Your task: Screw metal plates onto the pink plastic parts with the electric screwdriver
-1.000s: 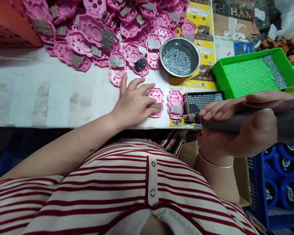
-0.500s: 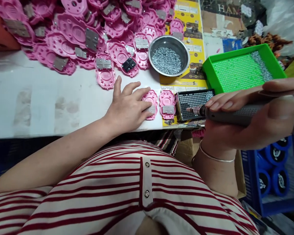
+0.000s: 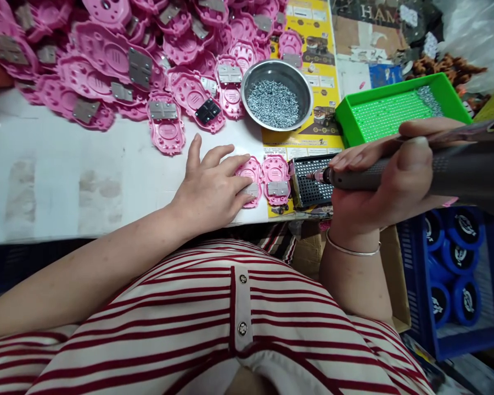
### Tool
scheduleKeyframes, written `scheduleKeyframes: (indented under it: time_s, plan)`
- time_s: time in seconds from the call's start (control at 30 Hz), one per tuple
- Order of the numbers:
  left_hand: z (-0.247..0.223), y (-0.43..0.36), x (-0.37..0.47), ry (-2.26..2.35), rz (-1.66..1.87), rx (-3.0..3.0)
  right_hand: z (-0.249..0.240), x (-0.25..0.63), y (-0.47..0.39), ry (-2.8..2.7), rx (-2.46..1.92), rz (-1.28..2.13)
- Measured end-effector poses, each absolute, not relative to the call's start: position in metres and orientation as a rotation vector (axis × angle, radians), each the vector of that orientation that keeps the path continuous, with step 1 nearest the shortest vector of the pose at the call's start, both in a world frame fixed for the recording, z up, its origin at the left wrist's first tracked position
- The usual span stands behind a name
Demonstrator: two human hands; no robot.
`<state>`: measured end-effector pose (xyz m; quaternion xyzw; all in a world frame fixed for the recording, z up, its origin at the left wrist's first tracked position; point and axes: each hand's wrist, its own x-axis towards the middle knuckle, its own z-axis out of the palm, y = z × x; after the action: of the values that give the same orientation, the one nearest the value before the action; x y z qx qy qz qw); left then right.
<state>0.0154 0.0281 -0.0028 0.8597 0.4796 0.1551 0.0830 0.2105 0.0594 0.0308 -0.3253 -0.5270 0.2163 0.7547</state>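
Observation:
My left hand (image 3: 209, 189) lies with fingers spread, its fingertips resting on a pink plastic shell (image 3: 251, 173) with a metal plate. Beside that, a second pink shell (image 3: 276, 175) sits flat, its grey plate (image 3: 278, 189) at the near end. A grey electric screwdriver (image 3: 362, 176) is gripped in my right hand (image 3: 387, 181), pointing left. Its bit tip is over the small black perforated tray (image 3: 308, 189); whether it touches a screw there I cannot tell.
A steel bowl of small screws (image 3: 274, 103) stands behind the shells. Many pink shells (image 3: 107, 66) are heaped at the back left. A green tray (image 3: 379, 112) holds screws at its right end. Below the table on the right, a blue crate (image 3: 444, 345) contains round blue things.
The whole view has shifted slightly. My right hand and the screwdriver have moved a little left over the black tray. My left hand stays on the same pink shell.

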Motion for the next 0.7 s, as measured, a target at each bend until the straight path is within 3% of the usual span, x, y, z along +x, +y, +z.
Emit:
scheduleKeyframes:
  time_s: [0.23, 0.7]
  plan:
    - [-0.003, 0.028, 0.015, 1.446, 0.458, 2.517, 0.023, 0.21, 0.068, -1.176, -0.698, 0.361]
    - [-0.009, 0.032, 0.015, 1.424, 0.521, 2.447, 0.051, 0.217, 0.04, -1.223, -0.59, 0.528]
